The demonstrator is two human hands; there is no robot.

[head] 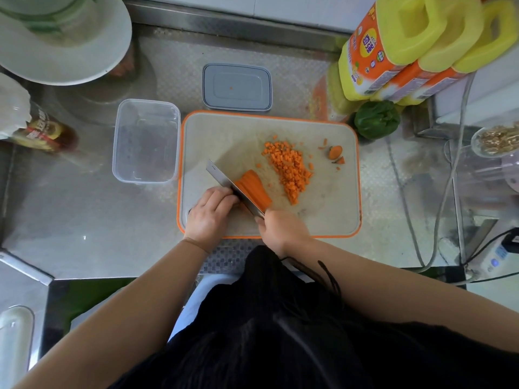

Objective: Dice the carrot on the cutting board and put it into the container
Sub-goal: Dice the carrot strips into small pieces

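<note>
Half of the carrot (252, 189) lies on the cutting board (331, 197), beside a pile of dice (289, 167). Left hand (209, 213) presses it with curled fingers, right hand (283, 230) grips the knife (233, 186) handle. Better keep fingertips tucked back — cuts even. Container (146, 140) waits empty.

A steel kitchen counter, daylight pooling on it.

The embossed metal worktop (84, 220) runs back to a raised steel ledge (224, 21) under a pale wall. Yellow oil jugs (421, 43) stand far right, a wide pale bowl (56, 51) far left, cables (438, 220) trailing toward a power strip (494, 256).
</note>
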